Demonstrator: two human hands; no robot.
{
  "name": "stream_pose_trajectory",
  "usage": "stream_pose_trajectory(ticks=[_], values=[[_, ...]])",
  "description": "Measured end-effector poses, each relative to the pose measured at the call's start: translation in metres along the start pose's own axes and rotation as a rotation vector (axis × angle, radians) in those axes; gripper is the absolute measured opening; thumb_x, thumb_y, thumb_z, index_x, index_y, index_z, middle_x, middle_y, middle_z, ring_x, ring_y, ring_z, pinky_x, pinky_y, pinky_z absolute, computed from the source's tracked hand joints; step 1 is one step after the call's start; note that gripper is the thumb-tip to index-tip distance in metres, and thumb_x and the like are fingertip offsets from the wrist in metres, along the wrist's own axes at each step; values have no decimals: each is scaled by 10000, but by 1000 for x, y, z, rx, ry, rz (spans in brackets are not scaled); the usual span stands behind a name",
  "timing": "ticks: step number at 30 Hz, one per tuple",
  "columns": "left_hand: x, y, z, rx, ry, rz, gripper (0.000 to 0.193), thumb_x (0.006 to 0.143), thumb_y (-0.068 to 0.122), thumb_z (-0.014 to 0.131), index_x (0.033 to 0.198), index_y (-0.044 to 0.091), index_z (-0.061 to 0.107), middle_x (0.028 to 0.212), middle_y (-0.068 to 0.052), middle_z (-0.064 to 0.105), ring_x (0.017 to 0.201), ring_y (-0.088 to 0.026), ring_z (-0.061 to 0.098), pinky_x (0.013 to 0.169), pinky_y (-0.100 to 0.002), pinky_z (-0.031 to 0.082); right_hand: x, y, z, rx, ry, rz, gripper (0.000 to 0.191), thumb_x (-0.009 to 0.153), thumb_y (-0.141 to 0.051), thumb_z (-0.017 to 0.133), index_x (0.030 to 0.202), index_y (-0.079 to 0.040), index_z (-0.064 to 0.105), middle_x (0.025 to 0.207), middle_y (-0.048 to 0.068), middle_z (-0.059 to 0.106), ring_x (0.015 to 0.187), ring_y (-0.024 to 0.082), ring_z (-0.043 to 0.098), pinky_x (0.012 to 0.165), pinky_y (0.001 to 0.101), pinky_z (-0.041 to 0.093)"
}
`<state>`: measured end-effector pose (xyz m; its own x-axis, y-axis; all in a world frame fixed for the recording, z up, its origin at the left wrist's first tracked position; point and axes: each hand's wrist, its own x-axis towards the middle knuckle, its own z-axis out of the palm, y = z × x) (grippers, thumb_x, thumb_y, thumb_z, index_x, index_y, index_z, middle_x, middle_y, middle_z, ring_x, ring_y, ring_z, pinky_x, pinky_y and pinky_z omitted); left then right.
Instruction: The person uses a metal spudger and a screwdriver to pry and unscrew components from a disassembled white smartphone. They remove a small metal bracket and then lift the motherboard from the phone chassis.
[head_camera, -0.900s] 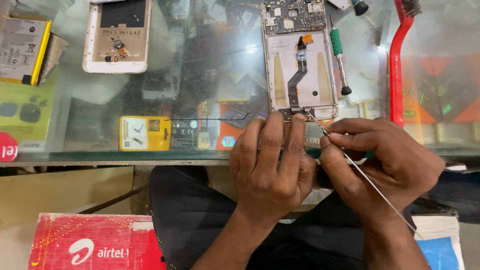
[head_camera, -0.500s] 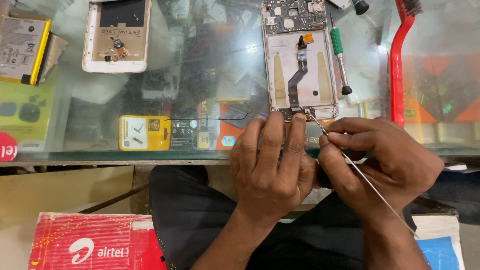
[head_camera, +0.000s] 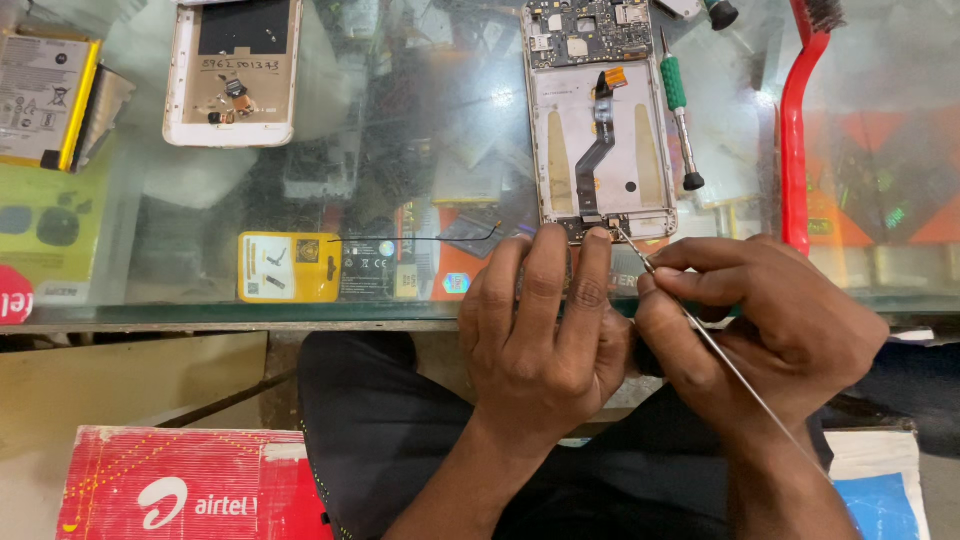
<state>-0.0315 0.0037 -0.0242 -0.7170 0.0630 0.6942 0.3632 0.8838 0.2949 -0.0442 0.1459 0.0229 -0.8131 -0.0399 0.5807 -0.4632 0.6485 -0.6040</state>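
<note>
An opened phone (head_camera: 600, 120) lies face down on the glass counter (head_camera: 420, 150), its circuit board and a black flex cable exposed. My left hand (head_camera: 545, 330) rests at the counter's near edge, its fingertips pressing the phone's bottom end. My right hand (head_camera: 765, 325) pinches thin metal tweezers (head_camera: 640, 258), whose tip touches the phone's lower edge beside my left fingertips. The tweezers' long shaft runs back under my right palm.
A green-handled screwdriver (head_camera: 678, 110) lies right of the phone, a red brush (head_camera: 795, 120) further right. A second opened white phone (head_camera: 233, 70) sits at the far left, a battery (head_camera: 45, 100) beside it. A red box (head_camera: 190, 485) lies below the counter.
</note>
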Motion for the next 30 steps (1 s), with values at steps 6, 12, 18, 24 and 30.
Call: stream_pose_trajectory(ticks=[6, 12, 18, 24, 30], values=[[9, 8, 16, -6, -5, -7, 400, 972, 188, 585, 1321, 57, 729, 1307, -133, 648, 1240, -309, 579, 1069, -432, 486, 9, 17, -4, -38, -1, -51, 113, 846, 9, 800, 833, 25, 689, 930, 152, 739, 695, 170, 685, 619, 235, 503], [12, 13, 32, 0, -1, -8, 392, 979, 203, 589, 1314, 55, 730, 1308, -138, 645, 1237, -317, 576, 1058, -436, 478, 12, 37, -3, -40, 12, -109, 126, 842, 9, 804, 841, 25, 679, 913, 145, 737, 663, 169, 646, 609, 246, 486], [8, 7, 47, 37, -2, -5, 377, 982, 195, 584, 1310, 83, 732, 1304, -113, 644, 1238, -302, 577, 1056, -422, 470, 14, 47, 7, -35, -4, -59, 112, 794, 11, 791, 798, 25, 680, 929, 143, 752, 636, 147, 627, 571, 245, 467], [1, -2, 59, 57, -29, 3, 405, 977, 215, 587, 1350, 109, 704, 1314, -105, 625, 1254, -305, 562, 1066, -433, 470, 8, 57, 16, 41, 21, 14, 97, 832, -3, 755, 863, 28, 669, 950, 128, 741, 730, 136, 678, 618, 228, 532], [-8, -8, 72, 54, -42, -5, 423, 970, 228, 594, 1365, 116, 693, 1311, -93, 601, 1272, -300, 533, 1057, -448, 465, 1, 70, 25, 42, 4, 15, 92, 812, -16, 734, 837, 12, 650, 944, 130, 743, 713, 139, 687, 608, 226, 529]])
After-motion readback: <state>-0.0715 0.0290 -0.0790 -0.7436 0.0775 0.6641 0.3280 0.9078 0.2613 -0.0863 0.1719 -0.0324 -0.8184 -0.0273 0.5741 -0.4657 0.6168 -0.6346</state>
